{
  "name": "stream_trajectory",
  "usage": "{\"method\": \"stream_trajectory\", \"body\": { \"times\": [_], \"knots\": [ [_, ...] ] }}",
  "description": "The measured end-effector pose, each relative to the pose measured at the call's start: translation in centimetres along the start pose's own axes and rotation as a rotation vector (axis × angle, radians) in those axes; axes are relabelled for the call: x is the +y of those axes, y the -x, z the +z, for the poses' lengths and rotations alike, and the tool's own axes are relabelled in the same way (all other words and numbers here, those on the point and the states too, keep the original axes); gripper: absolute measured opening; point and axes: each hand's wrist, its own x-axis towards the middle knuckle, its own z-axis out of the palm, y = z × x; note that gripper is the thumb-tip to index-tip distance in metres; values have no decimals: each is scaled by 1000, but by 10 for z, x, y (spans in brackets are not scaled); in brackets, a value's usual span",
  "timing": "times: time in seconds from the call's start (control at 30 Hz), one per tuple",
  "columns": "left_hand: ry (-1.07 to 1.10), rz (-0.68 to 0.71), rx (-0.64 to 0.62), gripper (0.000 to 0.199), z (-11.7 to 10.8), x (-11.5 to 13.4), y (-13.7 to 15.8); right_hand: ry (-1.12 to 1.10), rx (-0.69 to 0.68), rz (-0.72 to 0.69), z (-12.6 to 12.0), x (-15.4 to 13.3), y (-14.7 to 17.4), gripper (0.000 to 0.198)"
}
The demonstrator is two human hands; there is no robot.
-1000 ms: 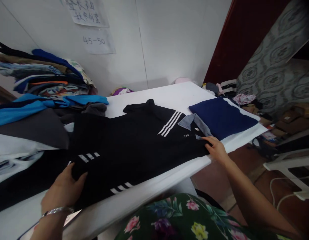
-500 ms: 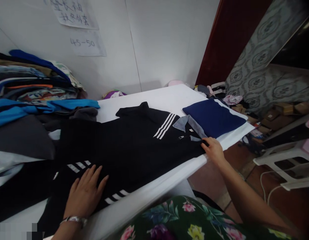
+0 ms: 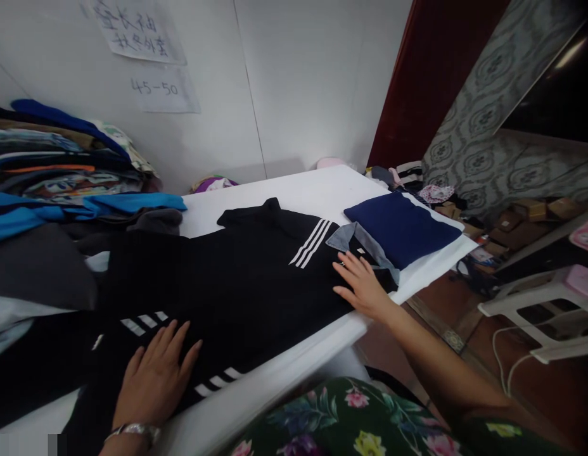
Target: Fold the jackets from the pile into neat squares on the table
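Note:
A black jacket (image 3: pixel 237 272) with white stripes and a grey-blue denim-like collar is spread across the white table (image 3: pixel 317 183), its collar end to the right. My left hand (image 3: pixel 154 370) lies flat on its lower part at the left, fingers spread between two sets of white stripes. Near the collar, my right hand (image 3: pixel 363 285) rests on the cloth with its fingers apart, next to a small zip pull. Just beyond the collar lies a folded navy blue garment (image 3: pixel 403 228).
A tall pile of folded clothes (image 3: pixel 61 152) stands at the back left, with dark grey garments (image 3: pixel 37 266) in front of it. Handwritten paper signs (image 3: pixel 163 88) hang on the wall. To the right are a white plastic stool (image 3: pixel 536 304) and cardboard boxes (image 3: pixel 522 221).
My right hand has let go of the jacket's collar corner and moved left onto the cloth, its fingers now spread. My left hand stays on the lower part.

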Motion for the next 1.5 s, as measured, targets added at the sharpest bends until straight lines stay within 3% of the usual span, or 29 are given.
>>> {"method": "stream_trajectory", "body": {
  "times": [0.07,0.13,0.37,0.53,0.7,0.83,1.03,1.13,1.27,1.37,1.5],
  "knots": [
    [-61,6,14,60,1,0,1,60,-136,18,15,1,0,56],
    [-113,-6,35,61,3,1,2,91,-178,43,27,6,3,58],
    [-109,-47,57,53,-2,5,4,98,-127,48,37,13,7,58],
    [-56,18,148,52,-19,24,-9,30,-6,-106,25,-29,-17,55],
    [-83,81,82,56,-23,41,-35,-92,-174,-325,32,-76,-49,60],
    [-54,17,-49,63,-12,30,-43,-119,-345,-334,56,-74,-56,63],
    [87,-44,-116,61,-16,21,-49,-131,-312,-333,77,-58,-50,62],
    [71,-77,-40,59,-34,25,-74,-122,-299,-347,81,-56,-49,61],
    [-102,-20,107,51,-54,14,-126,-113,-338,-331,82,-55,-51,62],
    [-208,-121,100,50,-54,-11,-155,-130,-366,-307,79,-56,-53,63],
    [-267,-233,92,52,-39,-41,-167,-173,-423,-276,70,-60,-52,65]
  ]
}}
